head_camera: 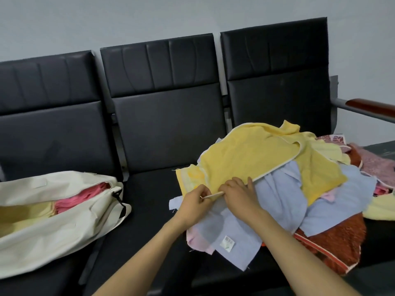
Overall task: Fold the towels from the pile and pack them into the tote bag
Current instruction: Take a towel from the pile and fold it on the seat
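Your left grip (195, 202) and right grip (239, 196) both pinch the near hem of the yellow towel (256, 159), atop the pile (333, 238) at 3 o'clock. Step looks like taking one to fold. Next: lift clear, spread flat. Tote bag (42, 236) at 9 o'clock, part-filled.

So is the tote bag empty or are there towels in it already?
Not empty. The tote bag lies on its side, mouth open, with pink towels and pale yellow towels showing inside.

Left hand (195, 200) and right hand (238, 195) meet, fingers seemingly curled in pinching grip.
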Demonstrator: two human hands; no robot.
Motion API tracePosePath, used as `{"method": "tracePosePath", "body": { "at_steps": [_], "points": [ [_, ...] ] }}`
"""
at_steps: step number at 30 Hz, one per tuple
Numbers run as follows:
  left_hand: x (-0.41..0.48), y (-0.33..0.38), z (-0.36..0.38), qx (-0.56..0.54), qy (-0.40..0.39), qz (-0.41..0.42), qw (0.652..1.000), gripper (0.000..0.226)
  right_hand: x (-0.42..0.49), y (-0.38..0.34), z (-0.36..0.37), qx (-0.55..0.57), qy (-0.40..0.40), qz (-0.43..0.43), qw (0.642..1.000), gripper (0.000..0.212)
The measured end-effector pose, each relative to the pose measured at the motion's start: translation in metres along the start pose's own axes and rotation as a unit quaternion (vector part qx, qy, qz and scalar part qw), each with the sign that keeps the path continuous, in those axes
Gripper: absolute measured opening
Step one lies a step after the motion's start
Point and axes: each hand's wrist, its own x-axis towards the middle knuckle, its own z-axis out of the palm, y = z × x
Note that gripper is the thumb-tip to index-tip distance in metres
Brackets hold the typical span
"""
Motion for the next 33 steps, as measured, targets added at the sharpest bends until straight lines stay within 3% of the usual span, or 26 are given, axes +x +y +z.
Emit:
{"method": "tracePosePath", "body": {
  "at_steps": [5,10,13,15,18,21,25,28,29,30,32,33],
  "points": [
    [-0.039,-0.032,-0.041,0.002,0.027,-0.037,0.999,0.006,-0.008,-0.046,0.006,0.031,-0.019,-0.054,0.998,0.025],
    [-0.074,-0.058,-0.081,0.006,0.043,-0.064,0.997,0.016,-0.013,-0.09,0.019,0.052,-0.037,-0.095,0.993,0.046],
    [-0.084,-0.06,-0.1,-0.07,0.036,-0.074,0.994,0.012,-0.013,-0.111,0.021,0.096,-0.049,-0.114,0.988,0.031],
    [-0.087,-0.058,-0.108,-0.149,0.06,-0.076,0.984,0.01,-0.011,-0.123,0.019,0.215,-0.069,-0.103,0.969,0.021],
    [-0.092,-0.06,-0.116,-0.247,0.084,-0.071,0.963,0.024,-0.01,-0.133,0.005,0.442,-0.088,-0.062,0.89,0.025],
    [-0.097,-0.064,-0.117,-0.262,0.006,-0.101,0.96,0.05,-0.012,-0.133,-0.013,0.601,-0.104,0.023,0.792,0.017],
    [-0.095,-0.068,-0.102,-0.236,-0.086,-0.11,0.962,0.043,-0.01,-0.126,-0.026,0.708,-0.126,0.116,0.685,0.02],
    [-0.088,-0.071,-0.091,-0.247,-0.059,-0.104,0.962,0.03,-0.004,-0.118,-0.029,0.744,-0.105,0.194,0.631,0.021],
    [-0.085,-0.069,-0.089,-0.288,-0.021,-0.118,0.95,0.023,-0.001,-0.113,-0.028,0.741,-0.088,0.212,0.631,0.02],
    [-0.081,-0.067,-0.089,-0.345,0.027,-0.14,0.928,0.017,0.001,-0.106,-0.026,0.708,-0.068,0.22,0.668,0.019],
    [-0.076,-0.066,-0.091,-0.412,0.121,-0.165,0.888,0.016,0.005,-0.091,-0.02,0.529,-0.041,0.191,0.826,0.02],
    [-0.076,-0.067,-0.093,-0.395,0.154,-0.162,0.891,0.017,0.003,-0.086,-0.018,0.424,-0.037,0.159,0.891,0.023]
  ]
}}
